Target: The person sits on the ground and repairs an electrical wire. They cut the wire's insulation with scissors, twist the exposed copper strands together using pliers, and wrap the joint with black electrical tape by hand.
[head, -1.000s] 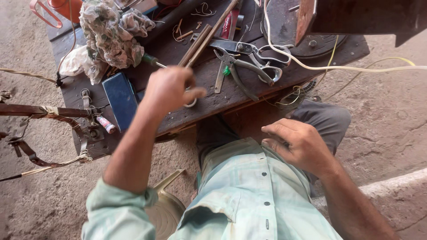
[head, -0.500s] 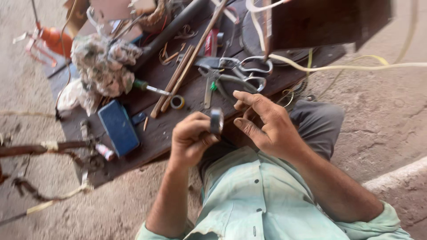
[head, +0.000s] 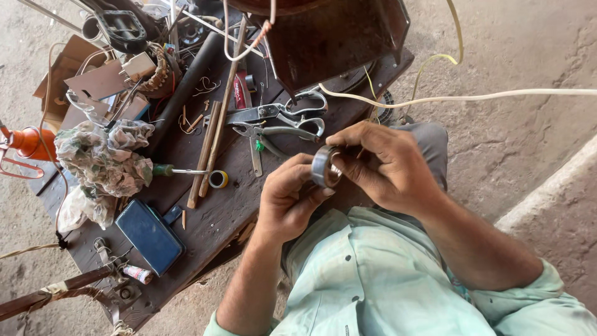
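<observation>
Pliers (head: 277,134) and scissors (head: 292,109) crowd the bench (head: 230,211) ahead; its near edge lies bare.

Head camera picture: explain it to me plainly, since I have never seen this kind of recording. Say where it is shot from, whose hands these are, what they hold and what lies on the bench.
The one picture comes from a camera worn on a person's head, looking down at their own chest and hands. There is no machine.

The left hand and right hand together hold a small metal ring in their fingers, in front of a pale green shirt.

Beyond them stands a dark wooden workbench crowded with tools: scissors, green-handled pliers, a screwdriver, a small roll of yellow tape, a crumpled rag and a blue phone.
</observation>
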